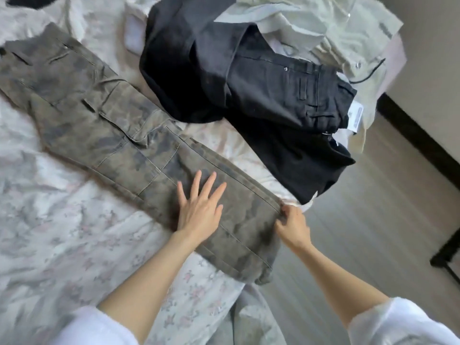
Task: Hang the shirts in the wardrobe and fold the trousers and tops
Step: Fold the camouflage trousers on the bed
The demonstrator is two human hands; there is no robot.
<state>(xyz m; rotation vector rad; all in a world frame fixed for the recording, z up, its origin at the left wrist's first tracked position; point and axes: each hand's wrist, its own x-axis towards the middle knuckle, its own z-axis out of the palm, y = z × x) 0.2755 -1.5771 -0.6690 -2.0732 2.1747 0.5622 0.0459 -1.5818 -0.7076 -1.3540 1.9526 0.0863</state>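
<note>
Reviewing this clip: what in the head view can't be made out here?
- Camouflage trousers: the waist end runs off the left edge, so the waistband is cut off.
- Right hand: its fingertips curl round the trousers' edge, hidden by the fabric.
- Black trousers: the white label's print is too small to read.
- Pale garments behind: crumpled, partly covered; type unclear.
- Wardrobe: not in view.

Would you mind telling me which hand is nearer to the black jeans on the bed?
Right. The right hand pinches the camouflage trousers' edge just below the black jeans; the left hand rests flat on the trousers, farther left.
</note>
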